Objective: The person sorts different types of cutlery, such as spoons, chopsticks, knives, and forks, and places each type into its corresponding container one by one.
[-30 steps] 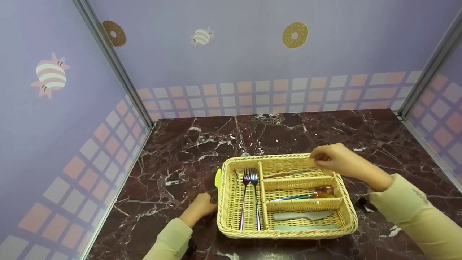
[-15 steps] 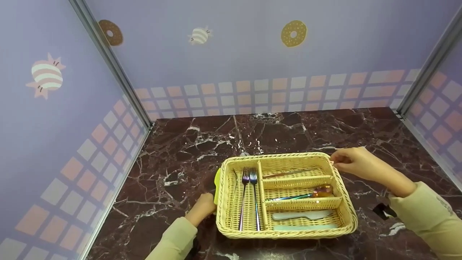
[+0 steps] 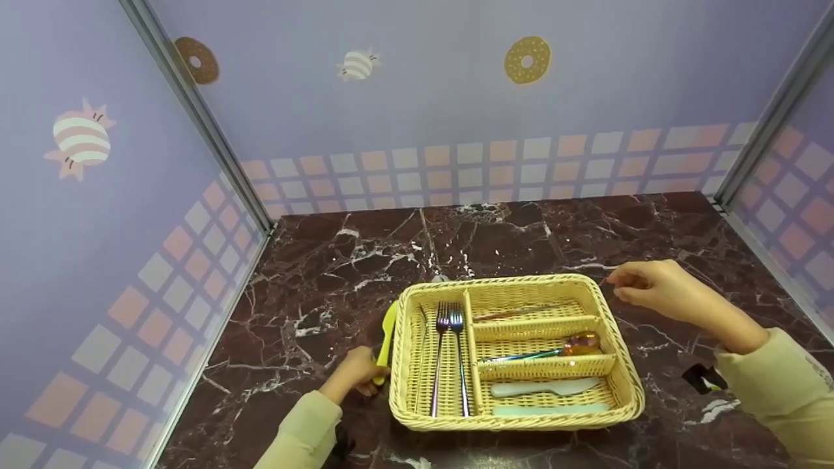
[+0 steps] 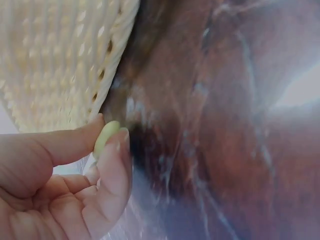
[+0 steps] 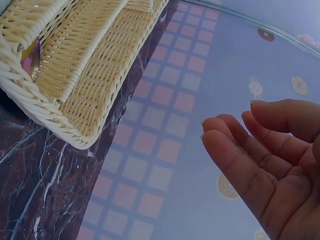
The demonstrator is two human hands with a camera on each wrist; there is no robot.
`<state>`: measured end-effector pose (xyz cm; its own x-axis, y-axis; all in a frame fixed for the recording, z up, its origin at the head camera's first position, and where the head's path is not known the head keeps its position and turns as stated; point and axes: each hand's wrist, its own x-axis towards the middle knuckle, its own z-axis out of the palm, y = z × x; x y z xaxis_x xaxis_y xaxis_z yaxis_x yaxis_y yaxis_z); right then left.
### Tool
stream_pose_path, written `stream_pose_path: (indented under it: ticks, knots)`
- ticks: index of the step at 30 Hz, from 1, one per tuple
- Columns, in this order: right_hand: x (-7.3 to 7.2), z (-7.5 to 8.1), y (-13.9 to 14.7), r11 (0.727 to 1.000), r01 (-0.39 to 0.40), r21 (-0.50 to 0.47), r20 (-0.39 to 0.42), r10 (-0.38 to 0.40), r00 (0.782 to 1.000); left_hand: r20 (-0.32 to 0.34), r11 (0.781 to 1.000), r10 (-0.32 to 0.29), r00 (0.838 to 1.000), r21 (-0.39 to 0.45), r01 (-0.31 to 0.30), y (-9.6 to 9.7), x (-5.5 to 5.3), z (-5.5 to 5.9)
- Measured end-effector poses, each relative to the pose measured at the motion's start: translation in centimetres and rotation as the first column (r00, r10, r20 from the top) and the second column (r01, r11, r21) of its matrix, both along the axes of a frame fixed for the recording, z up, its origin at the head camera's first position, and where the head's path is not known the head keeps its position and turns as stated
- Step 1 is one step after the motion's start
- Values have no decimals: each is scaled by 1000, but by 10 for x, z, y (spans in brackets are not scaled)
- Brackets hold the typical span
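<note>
My left hand [image 3: 358, 371] pinches the handle end of a yellow knife [image 3: 388, 335] between thumb and fingertips, just outside the left wall of a woven cutlery basket [image 3: 518, 425]. In the left wrist view only the pale end of the yellow knife [image 4: 106, 138] shows between the fingers. My right hand [image 3: 658, 286] hovers beyond the basket's far right corner. In the right wrist view its fingers are loosely bent, thumb apart, holding nothing.
The left compartment holds two iridescent forks [image 3: 449, 358] and a thin gold piece. Other compartments hold a thin reddish utensil [image 3: 521, 312], a spoon [image 3: 580, 344], a white knife [image 3: 547, 388] and a pale green piece [image 3: 550, 410]. Patterned panels [image 3: 417, 98] enclose the marble table [image 3: 326, 260].
My right hand has moved right, off the basket's far rim to beyond its corner. My left hand has drawn the yellow knife out from beside the basket, so more of it shows.
</note>
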<state>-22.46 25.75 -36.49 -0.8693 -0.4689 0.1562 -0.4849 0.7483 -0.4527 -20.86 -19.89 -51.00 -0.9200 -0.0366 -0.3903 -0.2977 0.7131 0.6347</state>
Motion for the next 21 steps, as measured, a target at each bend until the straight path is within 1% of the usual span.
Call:
stream_pose_path:
  ticks: [3, 6, 7, 9, 11, 13, 14, 15, 17, 19, 21]
  knots:
    - [0, 0, 2, 1000, 2, -2, -6, -2, 1000, -3, 997, 48, 999, 53, -48, -10, -3, 4]
    - [0, -1, 3, 1000, -2, -6, -7, 2, 1000, -31, 993, 93, 995, 74, -91, -20, -7, 10]
    - [0, -1, 3, 1000, -1, -7, -5, 1, 1000, -49, 991, 106, 993, 84, -101, -22, -9, 13]
    - [1, -1, 3, 1000, 2, 0, -22, -2, 1000, -108, 989, 129, 986, 92, -120, -25, -13, 20]
    - [1, -2, 2, 1000, 0, 8, -52, 0, 999, -189, 986, 149, 971, 100, -132, -25, -15, 29]
    - [1, -2, -1, 1000, -8, 25, -116, 11, 993, -295, 987, 150, 944, 93, -128, -21, -17, 41]
    - [1, -2, -4, 999, -17, 36, -157, 22, 987, -344, 989, 145, 928, 87, -123, -18, -18, 47]
    - [1, -2, -7, 999, -27, 45, -196, 35, 980, -396, 991, 131, 909, 74, -110, -14, -19, 54]
    - [2, 0, -15, 997, -46, 63, -276, 62, 959, -487, 996, 93, 868, 38, -85, -3, -20, 68]
    - [4, 1, -24, 995, -59, 78, -351, 83, 933, -551, 998, 53, 833, 16, -53, 11, -22, 80]
    - [7, 3, -34, 993, -74, 87, -410, 103, 906, -602, 1000, 12, 798, 14, -4, 27, -22, 89]
